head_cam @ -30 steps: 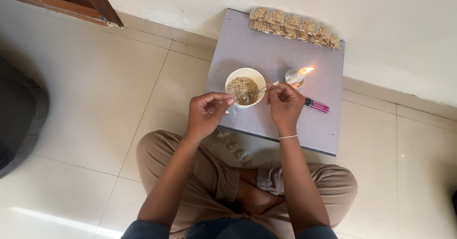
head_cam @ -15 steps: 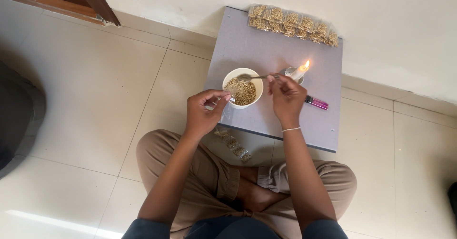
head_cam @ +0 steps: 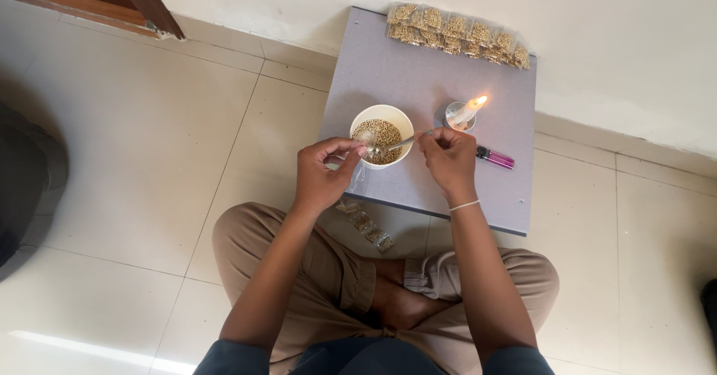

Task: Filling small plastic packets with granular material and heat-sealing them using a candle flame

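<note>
Person wears tan pants [head_cam: 314,270] w/ rolled cuffs, dark blue top, short sleeves, bare feet, & thin white band [head_cam: 464,205] just below right hand [head_cam: 448,162].

Glossy tiled floor [head_cam: 149,143]; matt grey board [head_cam: 418,69]; shiny metal spoon [head_cam: 399,143]; clear plastic packets [head_cam: 455,35].

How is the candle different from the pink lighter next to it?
The candle is white and burning, with a flame on top; the lighter is pink and shows no flame. The candle stands, leaning, in a small round holder; the lighter lies flat. Both are on the grey board.
</note>
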